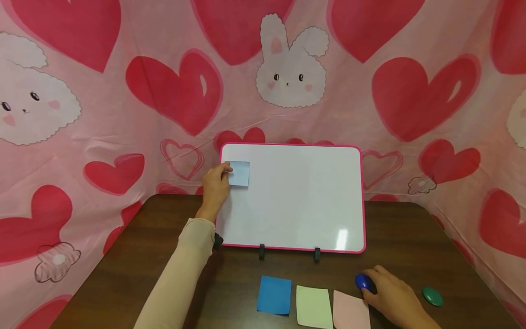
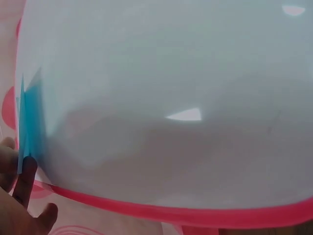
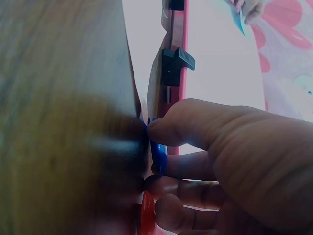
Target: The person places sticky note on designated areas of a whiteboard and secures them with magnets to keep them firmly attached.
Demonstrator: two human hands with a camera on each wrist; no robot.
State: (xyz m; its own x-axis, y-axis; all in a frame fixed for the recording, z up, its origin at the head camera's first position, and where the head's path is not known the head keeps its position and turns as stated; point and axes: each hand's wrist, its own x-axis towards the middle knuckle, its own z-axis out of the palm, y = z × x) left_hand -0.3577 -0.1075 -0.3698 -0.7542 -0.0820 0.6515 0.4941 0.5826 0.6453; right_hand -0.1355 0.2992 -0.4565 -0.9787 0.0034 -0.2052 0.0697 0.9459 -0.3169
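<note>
My left hand point(image 1: 216, 187) pinches the left edge of a light blue sticky note point(image 1: 240, 173) at the upper left of the whiteboard point(image 1: 296, 201). In the left wrist view, the note point(image 2: 21, 132) stands edge-on between the fingers, beside its blue reflection on the board. My right hand point(image 1: 392, 294) grips a round blue magnet point(image 1: 364, 282) low on the table, between thumb and fingers. The blue magnet point(image 3: 158, 154) is partly hidden by the fingers in the right wrist view. Just under those fingers, a red magnet point(image 3: 147, 215) shows; the head view hides it.
Blue point(image 1: 274, 295), pale green point(image 1: 314, 307) and pink point(image 1: 351, 310) sticky notes lie in a row on the brown table point(image 1: 394, 233). A green magnet point(image 1: 433, 296) lies to the right. Black clips point(image 1: 317, 255) hold the board's lower edge. Behind hangs a pink heart-patterned cloth point(image 1: 238, 100).
</note>
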